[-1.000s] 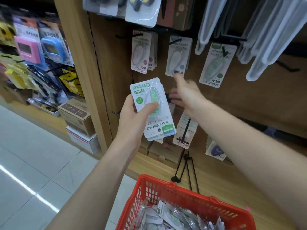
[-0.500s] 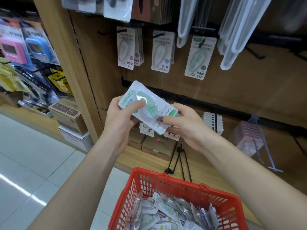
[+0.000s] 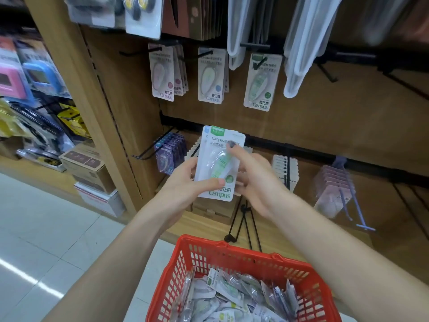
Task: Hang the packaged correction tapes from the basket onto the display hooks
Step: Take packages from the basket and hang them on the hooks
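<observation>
The fingers of the left hand [image 3: 185, 187] curl round the lower left edge of a flat white card packet with a clear glossy blister over a green correction tape [image 3: 219, 162], the thumb [image 3: 209, 183] pressed across its front near the printed "Campus" name. The right hand [image 3: 253, 180] is at the packet's right side; its forefinger [image 3: 235, 151] reaches up onto the blister near the top, and the other fingers are tucked behind the card, so both hands grip it. The packet stands upright, green header uppermost, held in the air in front of the wooden display board [image 3: 325, 126] and above the red plastic lattice basket [image 3: 232, 254].

In the basket lies a loose heap of the same shiny packets [image 3: 232, 296]. Higher on the board, black metal hooks carry three bunches of like packets: a pink one [image 3: 162, 73], a blue one [image 3: 212, 76] and a green one [image 3: 261, 82]. Pale tiles [image 3: 46, 240] cover the floor to the left.
</observation>
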